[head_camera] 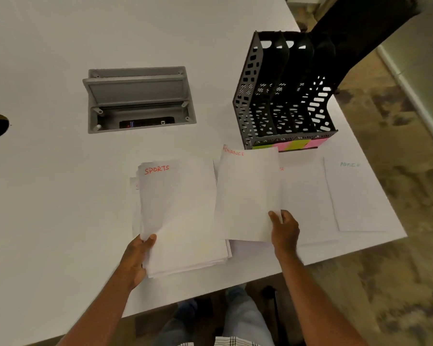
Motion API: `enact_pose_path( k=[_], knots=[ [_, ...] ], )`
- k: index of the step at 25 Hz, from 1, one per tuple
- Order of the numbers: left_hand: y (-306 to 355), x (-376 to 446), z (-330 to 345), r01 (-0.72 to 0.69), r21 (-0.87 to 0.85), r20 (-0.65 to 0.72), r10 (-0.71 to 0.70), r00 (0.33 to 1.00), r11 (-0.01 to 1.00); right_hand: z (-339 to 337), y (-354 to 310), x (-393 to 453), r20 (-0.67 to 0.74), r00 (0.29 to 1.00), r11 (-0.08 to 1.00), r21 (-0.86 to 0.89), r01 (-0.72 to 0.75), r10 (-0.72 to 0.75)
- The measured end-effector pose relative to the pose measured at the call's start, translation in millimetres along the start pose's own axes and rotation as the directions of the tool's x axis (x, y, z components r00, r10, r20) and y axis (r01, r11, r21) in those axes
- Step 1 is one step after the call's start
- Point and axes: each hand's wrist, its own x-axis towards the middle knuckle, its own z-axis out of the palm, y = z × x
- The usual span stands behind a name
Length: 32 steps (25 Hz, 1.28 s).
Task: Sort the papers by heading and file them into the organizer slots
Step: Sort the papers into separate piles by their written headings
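The left hand (135,258) grasps a stack of papers (183,221) headed SPORTS, thumb on top. The right hand (284,229) pinches a FINANCE sheet (248,196) by its lower corner, lifted above other sheets (310,201) lying on the white surface (60,196). Beyond stands a black mesh organizer (285,96), its slots empty, with coloured sticky labels (293,145) along its front.

Stack of white papers (183,221), top sheet headed SPORTS in red, near table edge. Single sheet headed FINANCE (248,196), red lettering, raised and overlapping sheets beneath. Further sheet (355,196) with faint blue heading, flat at right. Black perforated organizer (283,96), upright slots, coloured labels along front, just behind.
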Motion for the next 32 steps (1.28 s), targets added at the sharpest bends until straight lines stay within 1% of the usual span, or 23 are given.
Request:
enact_pose_path(
  k=[3, 5, 6, 8, 11, 12, 13, 14, 15, 16, 17, 18, 19, 20, 21, 22, 23, 25, 27, 29, 32],
  knots=[
    [-10, 2, 30, 0.019, 0.011, 0.010, -0.019, 1.000, 1.000, -52, 23, 43, -0.120, 0.993, 0.999, -0.039, 0.000, -0.005],
    [-19, 4, 47, 0.033, 0.021, 0.003, -0.033, 0.999, 0.999, -82, 40, 73, -0.160, 0.987, 0.998, -0.070, -0.005, -0.006],
    [-23, 5, 54, 0.038, 0.022, -0.002, -0.038, 0.999, 0.999, -93, 50, 86, -0.160, 0.987, 0.993, -0.114, -0.009, -0.009],
    [-33, 6, 70, 0.045, 0.010, -0.006, -0.045, 0.999, 0.999, -111, 67, 108, -0.113, 0.993, 0.974, -0.221, -0.045, 0.020],
    [-45, 3, 92, 0.050, -0.015, -0.010, -0.050, 0.999, 0.999, -121, 77, 125, -0.034, 0.986, 0.943, -0.291, -0.164, 0.161],
    [-48, 2, 98, 0.052, -0.021, -0.014, -0.052, 0.999, 0.998, -119, 78, 126, -0.055, 0.981, 0.918, -0.346, -0.193, 0.186],
    [-51, 1, 106, 0.048, -0.030, -0.016, -0.048, 0.999, 0.998, -116, 75, 126, -0.099, 0.979, 0.889, -0.409, -0.205, 0.180],
    [-54, 1, 112, 0.047, -0.032, -0.020, -0.048, 0.999, 0.998, -112, 69, 122, -0.135, 0.982, 0.887, -0.426, -0.178, 0.133],
    [-56, 0, 117, 0.047, -0.032, -0.021, -0.048, 0.999, 0.998, -104, 59, 112, -0.123, 0.991, 0.915, -0.391, -0.099, 0.055],
    [-58, -1, 123, 0.049, -0.030, -0.035, -0.050, 0.998, 0.998, -95, 48, 100, -0.051, 0.998, 0.955, -0.298, 0.012, -0.028],
    [-59, -3, 129, 0.053, -0.026, -0.050, -0.054, 0.997, 0.998, -84, 34, 86, 0.063, 0.996, 0.983, -0.164, 0.078, -0.069],
    [-60, -4, 134, 0.056, -0.023, -0.062, -0.057, 0.996, 0.998, -71, 18, 70, 0.207, 0.977, 0.996, -0.061, 0.067, -0.053],
    [-60, -7, 140, 0.059, -0.026, -0.064, -0.061, 0.996, 0.998, -59, 6, 57, 0.350, 0.937, 1.000, -0.013, 0.009, -0.004],
    [-59, -11, 144, 0.060, -0.028, -0.063, -0.062, 0.996, 0.998, -47, -5, 45, 0.466, 0.884, 0.999, -0.011, -0.049, 0.049],
    [-59, -15, 148, 0.060, -0.029, -0.053, -0.061, 0.997, 0.998, -38, -11, 36, 0.530, 0.844, 0.997, -0.030, -0.073, 0.078],
    [-58, -20, 149, 0.062, -0.030, -0.047, -0.064, 0.997, 0.998, -30, -15, 28, 0.550, 0.832, 0.997, -0.039, -0.064, 0.075],
    [-56, -24, 148, 0.065, -0.040, -0.037, -0.066, 0.997, 0.997, -24, -16, 20, 0.530, 0.846, 0.998, -0.039, -0.044, 0.058],
    [-53, -30, 142, 0.079, -0.067, -0.026, -0.081, 0.996, 0.995, -20, -19, 9, 0.438, 0.899, 1.000, -0.020, -0.023, 0.029],
    [-50, -33, 131, 0.085, -0.082, -0.030, -0.088, 0.996, 0.993, -16, -23, -1, 0.378, 0.925, 0.999, -0.003, 0.033, -0.029],
    [-46, -36, 117, 0.084, -0.094, -0.034, -0.087, 0.996, 0.992, -8, -25, -9, 0.371, 0.925, 0.996, 0.004, 0.086, -0.081],
    [-43, -34, 89, 0.055, -0.100, -0.065, -0.061, 0.996, 0.993, 8, -26, -22, 0.397, 0.908, 0.990, 0.001, 0.142, -0.131]
  ],
)
